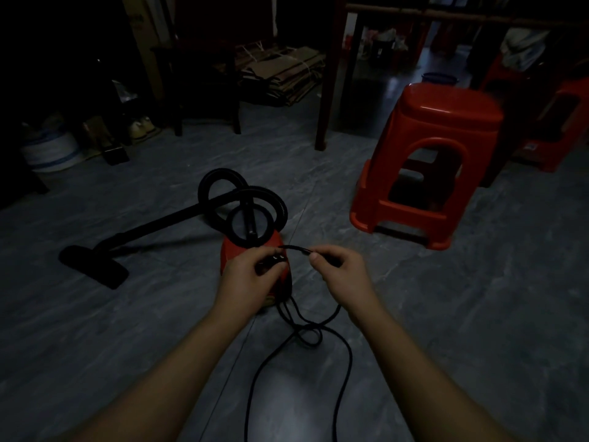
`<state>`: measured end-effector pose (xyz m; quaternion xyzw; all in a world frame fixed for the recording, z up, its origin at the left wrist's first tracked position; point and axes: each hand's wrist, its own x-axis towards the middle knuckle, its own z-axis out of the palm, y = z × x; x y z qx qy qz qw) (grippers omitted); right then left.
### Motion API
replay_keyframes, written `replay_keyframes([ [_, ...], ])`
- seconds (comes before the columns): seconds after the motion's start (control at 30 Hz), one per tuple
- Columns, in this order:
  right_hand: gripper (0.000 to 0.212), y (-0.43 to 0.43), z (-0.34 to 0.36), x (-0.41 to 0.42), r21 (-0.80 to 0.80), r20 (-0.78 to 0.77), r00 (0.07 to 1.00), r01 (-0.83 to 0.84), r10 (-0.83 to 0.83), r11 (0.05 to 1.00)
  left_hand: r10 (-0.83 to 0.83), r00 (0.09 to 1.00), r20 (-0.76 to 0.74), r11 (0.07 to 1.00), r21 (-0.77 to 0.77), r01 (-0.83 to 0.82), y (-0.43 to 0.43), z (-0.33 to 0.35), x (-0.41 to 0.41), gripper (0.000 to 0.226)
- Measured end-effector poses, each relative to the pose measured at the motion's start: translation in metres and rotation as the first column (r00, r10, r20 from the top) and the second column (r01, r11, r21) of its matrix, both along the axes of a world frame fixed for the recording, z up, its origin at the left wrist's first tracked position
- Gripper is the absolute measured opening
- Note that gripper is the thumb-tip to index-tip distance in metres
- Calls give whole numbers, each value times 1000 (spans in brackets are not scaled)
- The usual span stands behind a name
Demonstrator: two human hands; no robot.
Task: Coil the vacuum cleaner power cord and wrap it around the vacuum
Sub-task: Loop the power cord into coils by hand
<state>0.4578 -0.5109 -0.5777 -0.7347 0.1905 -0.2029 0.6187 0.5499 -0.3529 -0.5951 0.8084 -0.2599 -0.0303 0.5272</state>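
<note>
Loose cord [347, 352] lies on floor near red vacuum [255, 269]. Left hand [245, 275] pinches plug [276, 258]; right hand [341, 269] pinches cord beside it. Floor loops cross, could knot when pulled.

A dim room in a home: grey marbled tile floor [446, 314], red plastic stool [430, 161], dark wooden furniture legs [328, 90], flattened cardboard [287, 74] stacked behind, shoes [143, 126] by the wall.

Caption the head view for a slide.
Both hands hold the black power cord's plug end above a red vacuum.
</note>
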Motion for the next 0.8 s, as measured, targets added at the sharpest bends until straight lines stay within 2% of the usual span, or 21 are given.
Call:
replay_keyframes([
  [0.2,17,9,3,1,25,45,998,-44,43,999,36,991,-129,998,-51,-43,-3,6,-1,44],
  [0.47,25,3,3,-1,-86,25,997,-68,71,994,90,993,-82,996,25,-88,0,11,3,26],
  [0.63,21,-1,2,-2,-144,38,998,-40,46,989,113,989,93,985,119,-124,1,11,5,23],
  [0.73,10,-3,1,-2,-143,30,999,-16,21,990,59,998,15,996,62,-60,3,12,5,17],
  [0.8,8,-5,-1,-3,-176,14,1000,4,-1,984,42,999,-23,996,78,-40,5,10,4,16],
])
